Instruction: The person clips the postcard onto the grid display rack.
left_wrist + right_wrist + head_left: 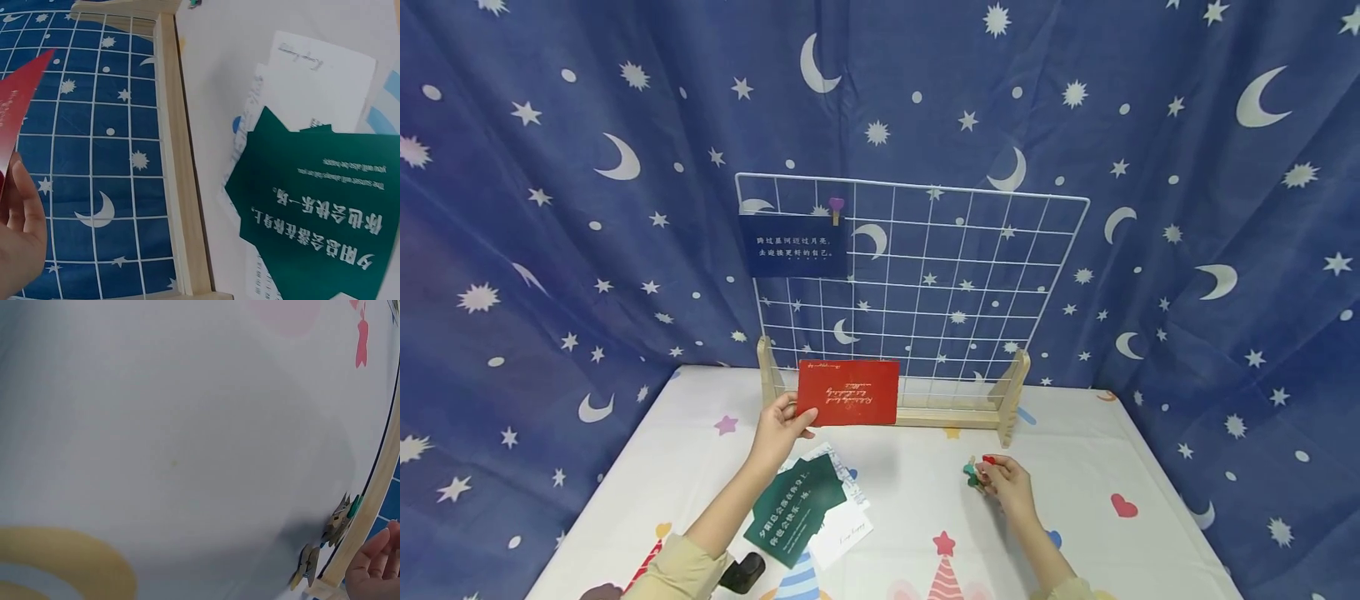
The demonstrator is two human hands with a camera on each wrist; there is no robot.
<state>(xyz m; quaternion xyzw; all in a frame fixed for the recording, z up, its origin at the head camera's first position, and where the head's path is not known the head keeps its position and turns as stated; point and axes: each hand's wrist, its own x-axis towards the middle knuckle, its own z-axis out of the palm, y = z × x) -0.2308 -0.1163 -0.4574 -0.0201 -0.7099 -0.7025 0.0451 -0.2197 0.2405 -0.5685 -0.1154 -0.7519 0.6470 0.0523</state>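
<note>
My left hand (781, 427) pinches a red card (857, 393) by its left edge, thumb in front, before the lower part of a white wire grid (917, 283). The left wrist view shows the left hand (22, 234) with a corner of the card. Low over the table at right, my right hand (1011, 487) pinches a small clothespin with a red top (988, 459). Green-topped clothespins (972, 475) lie close beside its fingertips. In the right wrist view the right hand (378, 565) is partly cut off, near wooden clothespins (337, 522); the red one cannot be seen there.
The grid stands on a wooden base (947, 418). A dark blue card (793, 247) hangs at its upper left, under a clothespin with a purple heart (837, 208). Green (797, 508) and white cards (842, 533) overlap on the table. A black object (743, 573) lies by the left sleeve.
</note>
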